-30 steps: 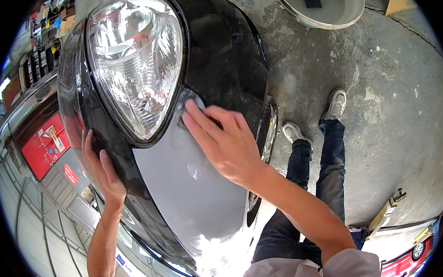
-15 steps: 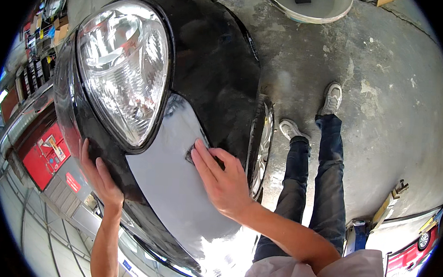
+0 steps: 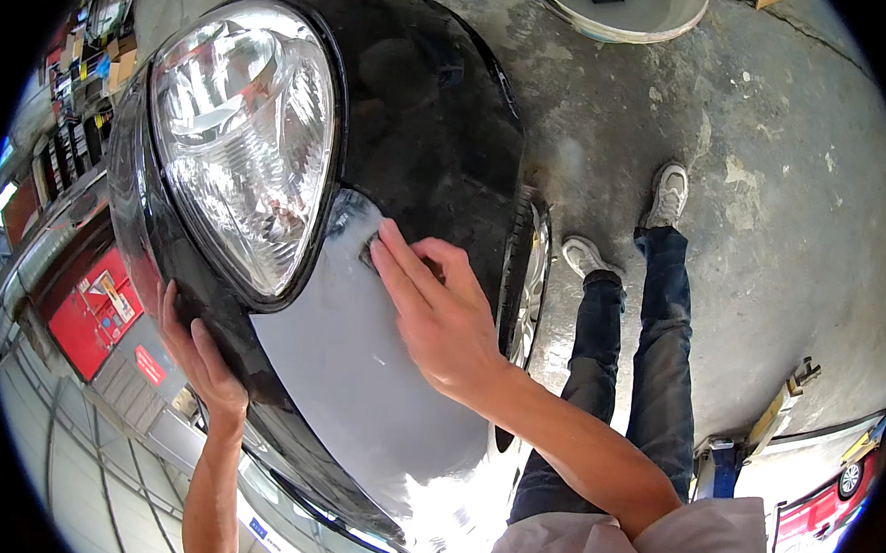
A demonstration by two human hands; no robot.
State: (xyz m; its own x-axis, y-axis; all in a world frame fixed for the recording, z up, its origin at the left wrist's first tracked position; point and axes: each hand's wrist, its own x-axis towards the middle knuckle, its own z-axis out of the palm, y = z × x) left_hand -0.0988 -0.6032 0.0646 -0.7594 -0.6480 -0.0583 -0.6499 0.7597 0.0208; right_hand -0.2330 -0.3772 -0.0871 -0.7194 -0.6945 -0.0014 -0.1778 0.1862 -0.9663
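My right hand presses a small dark piece of sandpaper against a dull grey patch on a black car's fender. Its fingers lie together over the sandpaper and hide most of it. They are near the upper end of the patch, where the surface looks darker and smudged. Further left, my left hand rests on the black bodywork with fingers stretched and thumb apart, holding nothing. A large clear headlight sits beyond both hands, bordering the patch.
A round bucket of cloudy liquid stands on the concrete floor at the far side, with a dark flat piece inside. The car's wheel is right of the fender, near my legs. A metal lift arm and a red car are at right.
My right hand has slid the sandpaper up the grey patch, away from me and slightly left, toward the headlight's side. The left hand stays in place.
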